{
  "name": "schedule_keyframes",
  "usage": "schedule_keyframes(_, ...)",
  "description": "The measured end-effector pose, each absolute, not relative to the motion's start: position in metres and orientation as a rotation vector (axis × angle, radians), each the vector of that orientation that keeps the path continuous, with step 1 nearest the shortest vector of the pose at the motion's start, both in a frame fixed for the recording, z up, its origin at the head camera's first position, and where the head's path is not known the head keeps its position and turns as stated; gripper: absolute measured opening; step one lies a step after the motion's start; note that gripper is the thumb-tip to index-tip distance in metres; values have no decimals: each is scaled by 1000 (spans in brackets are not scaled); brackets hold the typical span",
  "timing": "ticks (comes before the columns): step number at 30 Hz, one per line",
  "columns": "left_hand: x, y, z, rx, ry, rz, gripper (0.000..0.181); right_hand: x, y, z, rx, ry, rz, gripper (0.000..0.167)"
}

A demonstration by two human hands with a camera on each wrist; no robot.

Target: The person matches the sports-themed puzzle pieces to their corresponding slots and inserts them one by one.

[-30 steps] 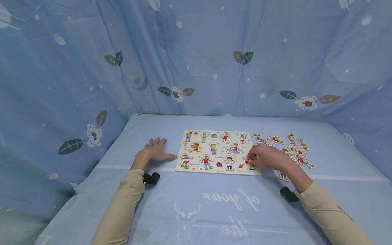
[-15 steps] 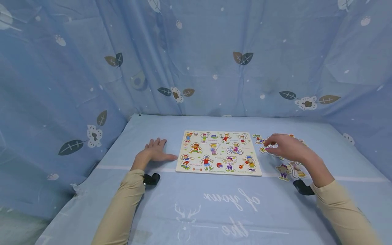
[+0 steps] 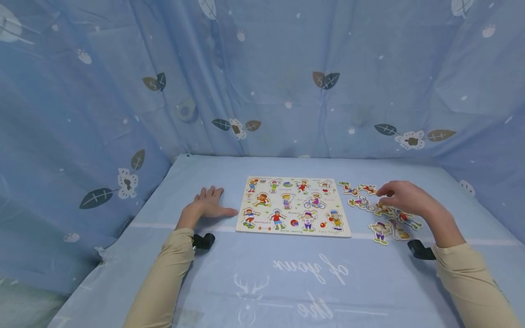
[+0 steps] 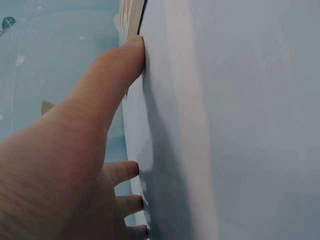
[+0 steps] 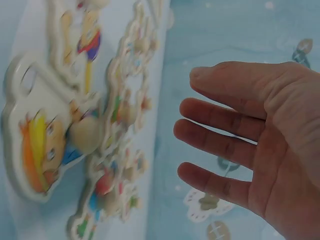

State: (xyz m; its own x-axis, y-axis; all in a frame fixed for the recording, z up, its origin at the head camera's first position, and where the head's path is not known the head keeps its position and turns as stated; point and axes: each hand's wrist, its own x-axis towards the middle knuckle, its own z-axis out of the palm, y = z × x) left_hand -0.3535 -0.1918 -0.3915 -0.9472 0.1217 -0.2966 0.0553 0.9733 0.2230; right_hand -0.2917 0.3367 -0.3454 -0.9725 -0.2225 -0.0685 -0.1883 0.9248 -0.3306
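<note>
A wooden board (image 3: 293,207) printed with sports figures lies flat on the table. My left hand (image 3: 209,202) rests palm down at its left, fingers spread; in the left wrist view the thumb of that left hand (image 4: 75,135) is at the board's edge (image 4: 132,17). Over the pile of loose figure pieces (image 3: 380,230) hovers my right hand (image 3: 412,198), which hides some of them. In the right wrist view the right hand (image 5: 240,135) has relaxed fingers and holds nothing, beside knobbed pieces (image 5: 40,150).
A blue patterned cloth (image 3: 254,273) covers the table. Behind the table and at its sides hangs a blue curtain (image 3: 279,91) with leaf and flower prints. A black device is at each wrist.
My right hand has moved from the board's lower right corner to above the loose pieces, further right. A ball-player figure now shows in full at that corner. The left hand has stayed put.
</note>
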Motion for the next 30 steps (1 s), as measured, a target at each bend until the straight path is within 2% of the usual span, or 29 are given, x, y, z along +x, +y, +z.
schedule_keyframes(10,-354,-191,-392,103,2795,306,110,-300,355,-364,-218,2912,-489,30)
schedule_keyframes(30,-351,-191,-390,125,2809,332,109,-302,351,-371,-223,2873,-399,26)
